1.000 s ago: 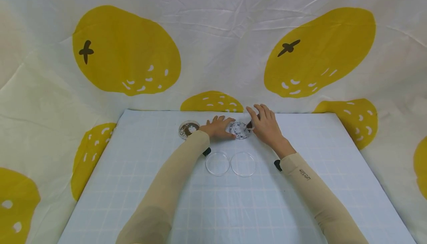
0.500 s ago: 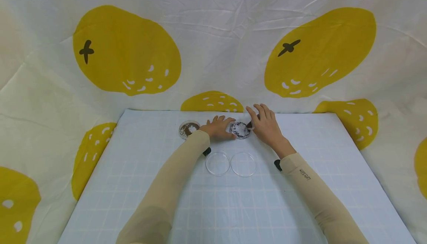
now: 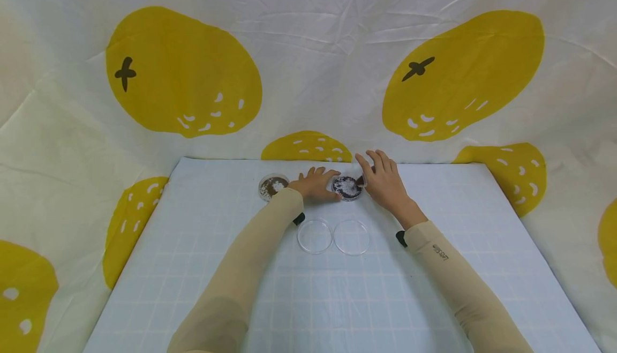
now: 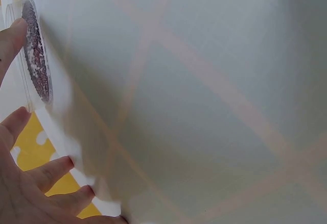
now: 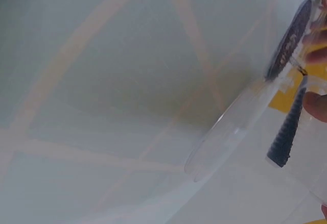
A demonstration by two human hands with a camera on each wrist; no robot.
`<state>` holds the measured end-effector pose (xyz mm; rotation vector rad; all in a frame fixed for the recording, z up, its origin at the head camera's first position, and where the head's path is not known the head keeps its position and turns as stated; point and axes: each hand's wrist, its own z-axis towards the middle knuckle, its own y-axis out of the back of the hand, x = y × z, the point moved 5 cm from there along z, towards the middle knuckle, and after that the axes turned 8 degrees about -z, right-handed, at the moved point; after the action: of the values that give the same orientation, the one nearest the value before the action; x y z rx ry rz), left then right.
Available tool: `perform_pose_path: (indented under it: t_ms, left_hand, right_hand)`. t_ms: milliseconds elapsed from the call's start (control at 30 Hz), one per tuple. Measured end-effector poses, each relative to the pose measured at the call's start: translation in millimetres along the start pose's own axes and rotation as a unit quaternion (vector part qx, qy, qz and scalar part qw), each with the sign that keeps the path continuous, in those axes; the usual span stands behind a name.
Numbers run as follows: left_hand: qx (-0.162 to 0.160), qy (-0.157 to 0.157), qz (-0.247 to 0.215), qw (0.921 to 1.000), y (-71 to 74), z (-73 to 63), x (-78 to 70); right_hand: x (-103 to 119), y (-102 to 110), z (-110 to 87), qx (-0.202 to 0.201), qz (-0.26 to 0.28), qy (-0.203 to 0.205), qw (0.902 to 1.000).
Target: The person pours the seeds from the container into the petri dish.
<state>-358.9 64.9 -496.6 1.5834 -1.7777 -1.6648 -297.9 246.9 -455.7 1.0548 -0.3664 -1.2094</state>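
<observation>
A round clear petri dish (image 3: 347, 187) holds dark granules with white flecks heaped toward its middle. My left hand (image 3: 315, 186) grips that dish from the left, thumb and index finger spread to either side of its rim; the other fingers (image 4: 56, 173) are extended in the left wrist view. Over the dish's right edge, my right hand (image 3: 384, 184) holds a small clear container (image 5: 286, 132) tilted, with dark granules along one side. Its thumb (image 5: 316, 105) presses the container wall, while its other fingers are mostly out of the right wrist view.
Left of my left hand stands another petri dish (image 3: 273, 187) with brown and white contents. Two clear round dishes or lids (image 3: 314, 237) lie side by side nearer me. A white cloth with yellow fruit prints (image 3: 183, 72) hangs behind the pale checked tabletop (image 3: 328, 299).
The dish between my hands shows more dark granules around its edge than a second ago, with white bunched centrally. My hands have barely moved.
</observation>
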Motion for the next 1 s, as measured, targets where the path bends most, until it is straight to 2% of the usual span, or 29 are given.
perform_pose_path:
  t_ms: [433,1000]
  left_hand:
    - [0.003,0.003,-0.005,1.0000,0.6,0.6,0.1]
    - [0.006,-0.002,-0.012,0.9999,0.9,0.4,0.9]
  right_hand:
    - [0.1,0.0,0.8,0.008,-0.003,-0.006,0.9999]
    - [0.3,2.2,2.0,-0.013,-0.010,-0.011,0.9998]
